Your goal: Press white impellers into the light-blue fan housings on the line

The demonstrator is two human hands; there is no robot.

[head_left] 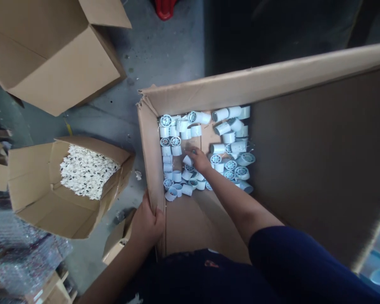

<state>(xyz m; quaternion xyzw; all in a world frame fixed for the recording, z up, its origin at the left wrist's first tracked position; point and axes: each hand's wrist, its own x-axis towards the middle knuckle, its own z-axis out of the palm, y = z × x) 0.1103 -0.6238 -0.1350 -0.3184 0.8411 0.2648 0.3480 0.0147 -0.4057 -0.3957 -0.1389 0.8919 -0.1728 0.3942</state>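
Note:
A tall cardboard box point(272, 84) stands open in front of me, with several small white plastic cylinders point(231, 135) scattered on its bottom. My right hand point(200, 160) reaches deep inside, its fingers curled on one white cylinder point(187, 160) near the middle of the pile. My left hand point(147, 223) grips the box's near left wall edge, fingers wrapped over the cardboard.
A smaller open box point(34, 185) holding a heap of small white pieces point(87, 171) sits on the grey floor to the left. Another large empty carton point(50, 50) lies at the upper left. Bubble wrap point(22, 257) lies at the lower left. A red object point(164, 8) is at the top.

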